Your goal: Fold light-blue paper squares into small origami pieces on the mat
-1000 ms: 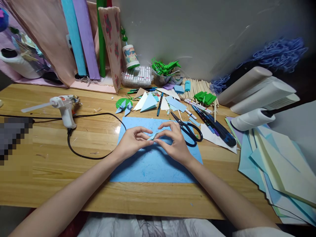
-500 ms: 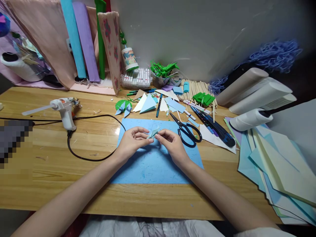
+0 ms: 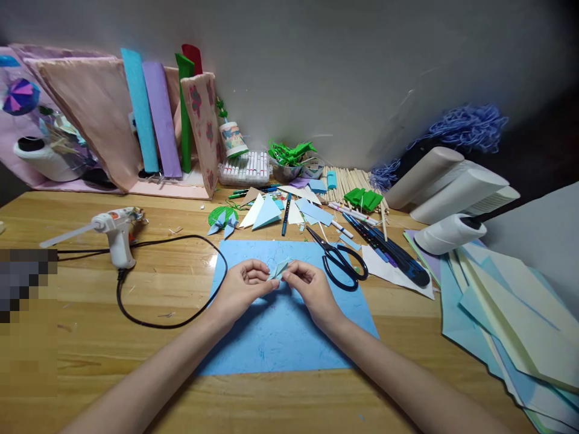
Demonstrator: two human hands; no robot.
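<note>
Above a blue sheet (image 3: 266, 337), a small folded piece of pale green-blue paper (image 3: 279, 268) is pinched between both hands. My left hand (image 3: 248, 286) grips its left side with thumb and fingers. At its right edge, my right hand (image 3: 307, 286) holds it between thumb and fingertips. Black-handled scissors (image 3: 344, 265) lie open at the sheet's upper right. Past the sheet's upper left corner, blue folded petals (image 3: 223, 224) rest by a green disc (image 3: 221, 214).
At the left stands a white glue gun (image 3: 118, 238) with its black cord (image 3: 154, 326) looping beside the sheet. Paper scraps (image 3: 266, 212), pens and a cutter (image 3: 409, 270) lie beyond. Stacked paper (image 3: 511, 307) is at the right, near white rolls (image 3: 465, 196).
The view has tilted upward, so the table and hands appear lower. Both hands still pinch the folded paper, with little change in their hold.
</note>
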